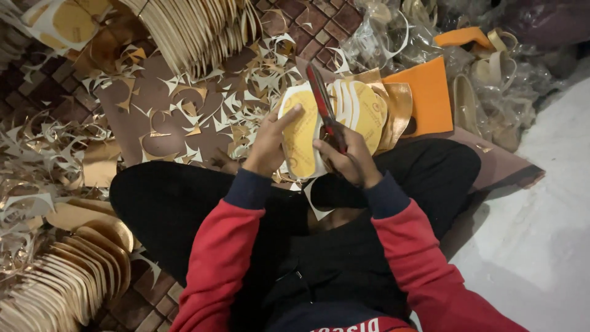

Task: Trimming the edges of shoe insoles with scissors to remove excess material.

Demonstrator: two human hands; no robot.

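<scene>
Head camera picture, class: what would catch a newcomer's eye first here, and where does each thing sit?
At the centre, the left hand holds a yellow shoe insole while the right hand works red-handled scissors along its edge. Gold and white paper trimmings litter the floor ahead of the crossed legs. Fanned stacks of cut insoles fill the lower left, and orange sheets lie at the upper right.

clear plastic bags (393, 37) | crumpled, top right | orange flat box (424, 92) | beside them
</scene>
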